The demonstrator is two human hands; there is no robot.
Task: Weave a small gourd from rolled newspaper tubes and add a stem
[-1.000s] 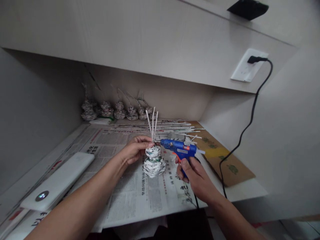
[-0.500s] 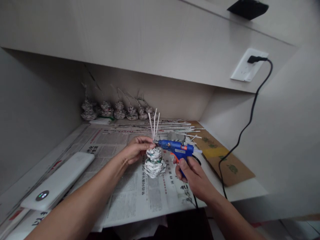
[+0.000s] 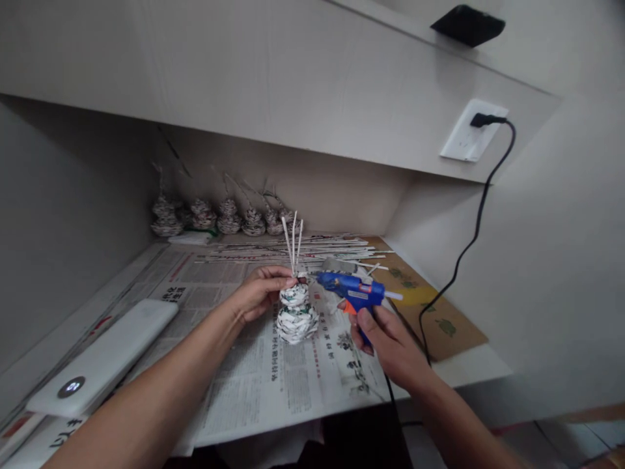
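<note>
Grip-wise, the left hand is being pinched around the top of the rolled-paper figure, which is being kept upright on the newspaper covering the table, thin white sticks poking up out of it. A blue glue gun is being held tight in the right hand, nozzle just beside the figure's top. More figures are being lined up at the back wall.
</note>
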